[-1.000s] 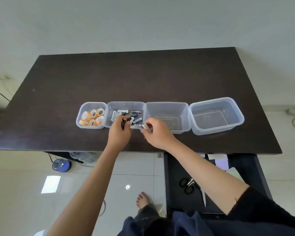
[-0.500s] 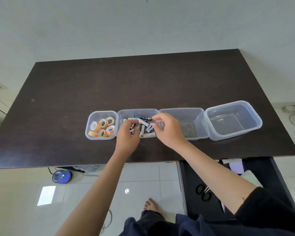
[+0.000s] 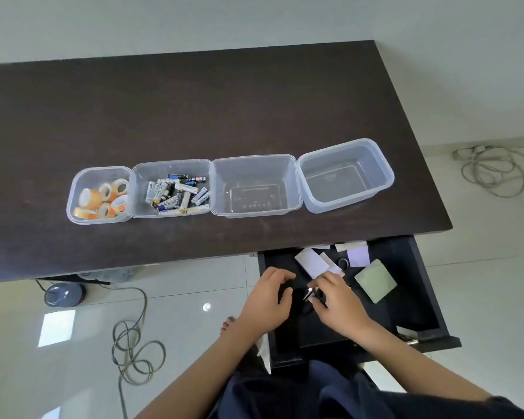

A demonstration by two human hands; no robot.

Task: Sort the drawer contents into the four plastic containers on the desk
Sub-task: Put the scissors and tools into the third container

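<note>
Inside the open drawer (image 3: 406,285), the right hand (image 3: 336,300) pinches a small dark object (image 3: 310,293), likely scissors; the left hand (image 3: 266,297) hovers beside it, fingers loosely curled, holding nothing. Risk: a shallow pinch may drop the object. Loose paper cards (image 3: 312,263) and a green notepad (image 3: 375,281) crowd the reach. The two rightmost containers (image 3: 345,173) hold nothing; batteries (image 3: 179,193) and tape rolls (image 3: 103,198) are sorted.

dark wood desk (image 3: 194,110), pale wall (image 3: 254,19), glossy white tile floor (image 3: 481,282), light glare (image 3: 56,327).
</note>
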